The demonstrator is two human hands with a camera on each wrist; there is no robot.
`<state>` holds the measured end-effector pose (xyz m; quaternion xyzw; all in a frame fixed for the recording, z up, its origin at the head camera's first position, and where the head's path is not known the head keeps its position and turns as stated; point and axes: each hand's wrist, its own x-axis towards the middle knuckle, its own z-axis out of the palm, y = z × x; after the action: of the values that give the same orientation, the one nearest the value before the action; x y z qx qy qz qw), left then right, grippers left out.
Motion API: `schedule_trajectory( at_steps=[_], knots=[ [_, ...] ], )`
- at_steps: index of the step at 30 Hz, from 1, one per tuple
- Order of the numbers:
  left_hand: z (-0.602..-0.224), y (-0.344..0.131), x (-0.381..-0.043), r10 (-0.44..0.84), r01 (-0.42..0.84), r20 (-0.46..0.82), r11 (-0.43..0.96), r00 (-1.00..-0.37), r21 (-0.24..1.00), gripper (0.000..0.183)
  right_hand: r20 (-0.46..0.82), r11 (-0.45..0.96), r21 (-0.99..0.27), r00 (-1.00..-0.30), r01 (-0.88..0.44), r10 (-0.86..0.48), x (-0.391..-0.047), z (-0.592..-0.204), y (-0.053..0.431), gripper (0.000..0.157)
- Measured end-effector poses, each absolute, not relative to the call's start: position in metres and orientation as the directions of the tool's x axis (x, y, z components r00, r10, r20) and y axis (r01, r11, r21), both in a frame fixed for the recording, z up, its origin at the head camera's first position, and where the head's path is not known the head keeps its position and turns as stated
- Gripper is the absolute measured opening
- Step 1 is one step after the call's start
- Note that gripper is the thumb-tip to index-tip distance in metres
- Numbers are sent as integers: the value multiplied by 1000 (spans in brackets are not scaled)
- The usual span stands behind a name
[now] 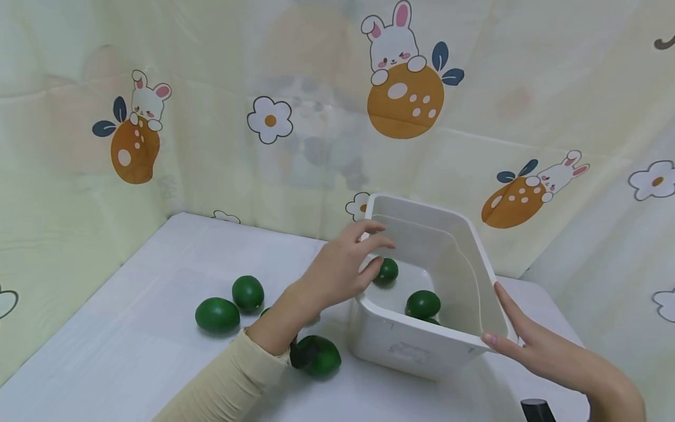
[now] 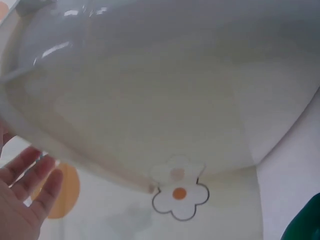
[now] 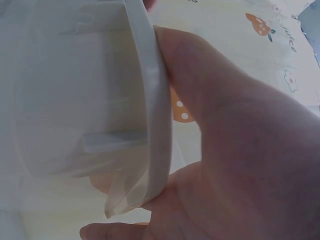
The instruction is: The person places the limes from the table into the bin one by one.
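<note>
A white plastic bin [image 1: 398, 346] stands at the right of the table, its open top tipped toward me. Inside lie a lime-like green fruit [image 1: 423, 305] and another green fruit [image 1: 387, 271], with part of a third below. My left hand [image 1: 345, 261] is over the bin's left rim, fingers loosely spread and nothing between them. In the left wrist view, fingers of that left hand [image 2: 25, 187] show beside the bin's rim [image 2: 75, 155]. My right hand [image 1: 538, 346] grips the bin's right corner; the right wrist view shows the thumb of the right hand [image 3: 225, 120] along the rim [image 3: 155, 100].
On the white table [image 1: 132, 328], left of the bin, lie a green fruit [image 1: 217, 315], another green fruit [image 1: 248, 293], and a green fruit [image 1: 326, 357] beside my left wrist. One more is mostly hidden by the forearm. A bunny-print curtain [image 1: 316, 164] hangs behind. A black object [image 1: 537, 409] is near the front right.
</note>
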<state>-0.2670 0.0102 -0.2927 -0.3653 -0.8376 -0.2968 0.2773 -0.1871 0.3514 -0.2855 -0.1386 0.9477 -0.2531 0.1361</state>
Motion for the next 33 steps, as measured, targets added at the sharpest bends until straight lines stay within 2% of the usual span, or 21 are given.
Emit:
schedule_trajectory(
  at_steps=[7,11,15,20,25,33],
  knots=[
    [-285,-14,-274,430,727,634,604,-643,327,26,-200,829,-526,-921,-187,-334,-187,-283,349,85],
    [-281,-32,-278,443,681,555,642,-704,352,25,-204,828,-531,-920,-182,-334,-187,-282,348,85],
    [-280,-51,-281,476,618,403,680,-782,395,25,-204,827,-531,-920,-182,-333,-187,-283,349,85],
    [-281,-67,-283,516,515,121,750,-848,415,38,-196,823,-536,-921,-187,-337,-187,-284,352,85],
    [-283,-76,-280,491,425,-130,837,-862,344,49,-211,820,-545,-919,-174,-335,-187,-283,351,85],
    [-291,-84,-283,431,349,-295,891,-853,291,54,-218,809,-564,-916,-163,-337,-188,-284,353,85]
  ],
)
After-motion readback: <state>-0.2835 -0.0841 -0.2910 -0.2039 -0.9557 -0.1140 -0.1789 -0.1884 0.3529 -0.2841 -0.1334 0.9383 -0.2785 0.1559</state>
